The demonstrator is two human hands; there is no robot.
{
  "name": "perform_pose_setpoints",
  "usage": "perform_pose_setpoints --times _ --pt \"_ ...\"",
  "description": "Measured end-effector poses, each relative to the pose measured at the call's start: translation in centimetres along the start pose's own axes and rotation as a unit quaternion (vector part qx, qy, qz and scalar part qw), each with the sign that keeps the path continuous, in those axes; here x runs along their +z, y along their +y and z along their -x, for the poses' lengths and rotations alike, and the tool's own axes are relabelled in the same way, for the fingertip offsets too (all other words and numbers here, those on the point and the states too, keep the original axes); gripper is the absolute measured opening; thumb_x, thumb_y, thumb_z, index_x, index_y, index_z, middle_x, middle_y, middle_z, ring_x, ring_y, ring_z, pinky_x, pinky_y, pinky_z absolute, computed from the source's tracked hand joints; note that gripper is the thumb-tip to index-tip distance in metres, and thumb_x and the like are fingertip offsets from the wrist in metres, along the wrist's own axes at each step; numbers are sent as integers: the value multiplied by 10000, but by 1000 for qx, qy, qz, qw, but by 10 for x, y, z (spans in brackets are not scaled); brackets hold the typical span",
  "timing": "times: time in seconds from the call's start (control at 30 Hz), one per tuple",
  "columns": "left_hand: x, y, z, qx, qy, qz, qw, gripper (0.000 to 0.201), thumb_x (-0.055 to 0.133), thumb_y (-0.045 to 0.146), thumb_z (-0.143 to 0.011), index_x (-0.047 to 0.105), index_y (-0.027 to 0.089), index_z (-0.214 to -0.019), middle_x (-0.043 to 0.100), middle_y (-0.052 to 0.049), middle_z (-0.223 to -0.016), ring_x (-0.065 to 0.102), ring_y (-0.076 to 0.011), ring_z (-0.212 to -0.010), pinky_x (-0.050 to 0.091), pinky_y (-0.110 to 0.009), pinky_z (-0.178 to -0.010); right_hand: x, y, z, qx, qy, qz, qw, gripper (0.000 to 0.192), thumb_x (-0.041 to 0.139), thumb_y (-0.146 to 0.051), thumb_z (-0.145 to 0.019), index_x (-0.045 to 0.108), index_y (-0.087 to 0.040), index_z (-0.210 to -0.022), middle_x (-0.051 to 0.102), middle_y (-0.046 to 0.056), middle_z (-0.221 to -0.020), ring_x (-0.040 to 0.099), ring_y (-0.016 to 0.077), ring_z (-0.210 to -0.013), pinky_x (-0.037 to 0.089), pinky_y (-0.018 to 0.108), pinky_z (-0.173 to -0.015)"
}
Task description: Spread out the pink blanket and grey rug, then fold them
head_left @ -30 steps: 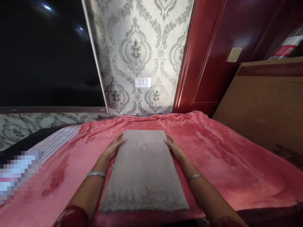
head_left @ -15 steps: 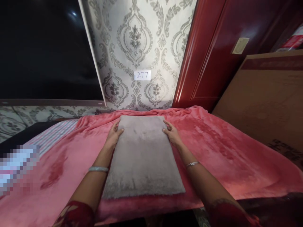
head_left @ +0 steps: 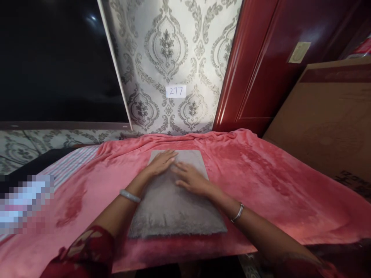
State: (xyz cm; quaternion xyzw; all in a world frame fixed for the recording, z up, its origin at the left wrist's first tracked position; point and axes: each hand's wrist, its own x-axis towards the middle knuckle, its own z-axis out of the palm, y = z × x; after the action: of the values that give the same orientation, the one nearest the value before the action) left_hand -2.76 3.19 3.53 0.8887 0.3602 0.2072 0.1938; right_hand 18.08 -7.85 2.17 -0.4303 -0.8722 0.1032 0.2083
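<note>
Your left hand (head_left: 162, 162) and right hand (head_left: 191, 179) lie flat and open on the far half of the grey mat (head_left: 176, 200), gripping nothing. The mat rests on the pink blanket (head_left: 275, 185). Press evenly, palms flat, stroking outward so the pile smooths without bunching.

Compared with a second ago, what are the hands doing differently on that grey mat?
Both hands left the mat's side edges and moved inward: the left hand and right hand now lie flat, palms down, on top of the grey mat. The mat remains spread on the pink blanket.
</note>
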Motion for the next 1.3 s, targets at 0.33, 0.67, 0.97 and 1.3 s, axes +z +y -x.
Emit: perform_pose_setpoints --times 0.33,0.67,0.97,1.3 --pt "31 -10 -5 4 -91 -118 989 518 341 400 -997 423 322 -1502 315 -49 -1623 202 -275 -1522 77 -580 -1211 18 -41 28 -54 -160 -17 986 685 425 -611 -994 249 -306 -1582 108 69 -1660 17 322 -1526 6 621 -1202" --pt "25 0 -6 -8 -109 -176 978 551 269 430 -1015 348 290 -1542 268 -36 -1641 181 -254 -1528 103 -556 -1222 -23 -92 107 -91 -205 -213 951 682 521 -547 -982 292 -297 -1573 282 58 -1617 190 241 -1510 134 461 -1243" --pt "25 57 45 -37 2 -227 973 660 401 467 -970 383 88 -1511 383 -218 -1561 308 -322 -1481 234 -549 -1207 -16 -6 31 102 8 -21 995 554 355 -368 -1035 334 -186 -1559 287 110 -1611 205 250 -1506 207 504 -1226" --pt "70 66 116 -50 -19 -252 966 746 407 636 -934 331 231 -1556 219 -179 -1638 157 -408 -1512 213 -667 -1160 -6 74 -15 156 -77 68 982 611 334 -540 -1022 264 -304 -1582 138 25 -1654 72 271 -1529 109 537 -1220"
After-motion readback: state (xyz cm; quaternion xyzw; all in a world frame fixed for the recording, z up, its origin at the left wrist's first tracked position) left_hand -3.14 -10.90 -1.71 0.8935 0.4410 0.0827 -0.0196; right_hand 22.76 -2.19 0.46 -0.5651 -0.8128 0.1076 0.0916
